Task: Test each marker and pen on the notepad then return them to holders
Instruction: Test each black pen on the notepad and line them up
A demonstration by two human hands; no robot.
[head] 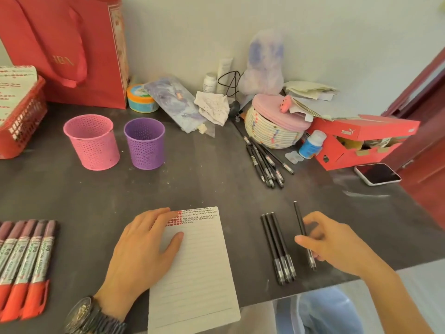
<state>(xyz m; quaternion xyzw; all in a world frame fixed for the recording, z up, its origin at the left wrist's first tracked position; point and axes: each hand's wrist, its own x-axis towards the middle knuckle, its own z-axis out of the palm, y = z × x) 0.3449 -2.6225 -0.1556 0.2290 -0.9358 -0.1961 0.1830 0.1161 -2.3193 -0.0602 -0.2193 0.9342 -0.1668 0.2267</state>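
- Right of the notepad, the right hand pinches one black pen between thumb and curled fingers, low on the barrel. It holds nothing else.
- Can't tell if the pen is lifted or resting on the table.
- Left hand lies flat on the notepad's upper-left part, fingers straight, pressing down and gripping nothing.
- Pen long axis runs near-to-far, with the far end leaning slightly toward the notepad. It is roughly parallel to the row of three pens lying between it and the notepad.
- Clear grip end points at the person and the plain rear end points away. Capped or not: too small to tell.
- Risk: the pinch sits toward the near end, leaving a long barrel free. The pen could swing or slip, and with the table's near edge close by it could roll off.
- Risk: the path to the notepad crosses the row of three. A brush would scatter them and mix tested with untested.
- Risk: the pen likely needs re-gripping before writing, so a fumble is possible.
- Risk: the notepad overhangs the near edge. If the left hand eases off, the page could slide under the stroke.
- Beyond the notepad stand the pink holder and purple holder, with no pens showing above either rim.
- Markers lie left of the notepad, and a loose pen pile lies far right beyond it.
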